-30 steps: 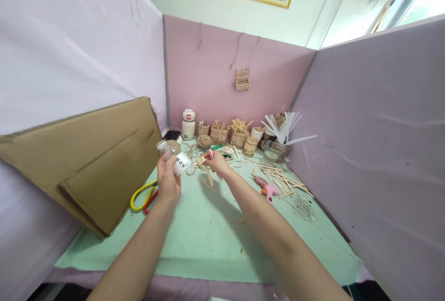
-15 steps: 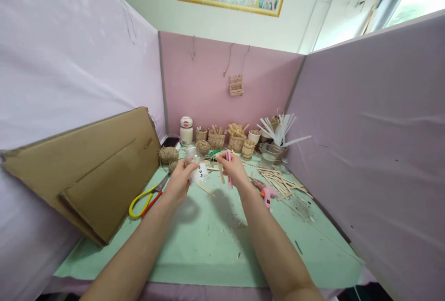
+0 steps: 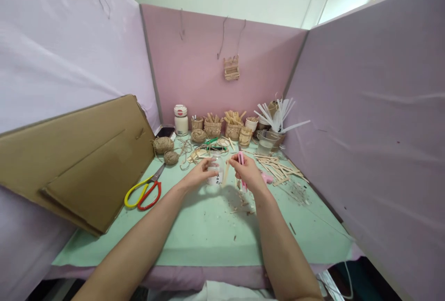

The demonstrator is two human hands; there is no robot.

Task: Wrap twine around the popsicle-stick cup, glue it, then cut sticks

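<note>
My left hand (image 3: 197,175) is closed around a small clear bottle with a white label (image 3: 215,173), held just above the green mat (image 3: 208,236). My right hand (image 3: 247,173) is closed on a pink tool (image 3: 241,159) and a thin wooden stick (image 3: 226,172), close beside the bottle. The two hands nearly touch in the middle of the mat. Small wood scraps (image 3: 243,206) lie on the mat below them.
Yellow and red scissors (image 3: 144,192) lie left, next to a leaning cardboard sheet (image 3: 76,157). Two twine balls (image 3: 163,145), small baskets of sticks (image 3: 222,127), a white jar (image 3: 180,119), white strips in a cup (image 3: 278,120) and loose sticks (image 3: 278,169) fill the back. Purple partitions enclose three sides.
Both hands moved right and nearer to me, coming together over the middle of the mat. The bottle has travelled with my left hand, and the twine balls are now uncovered.
</note>
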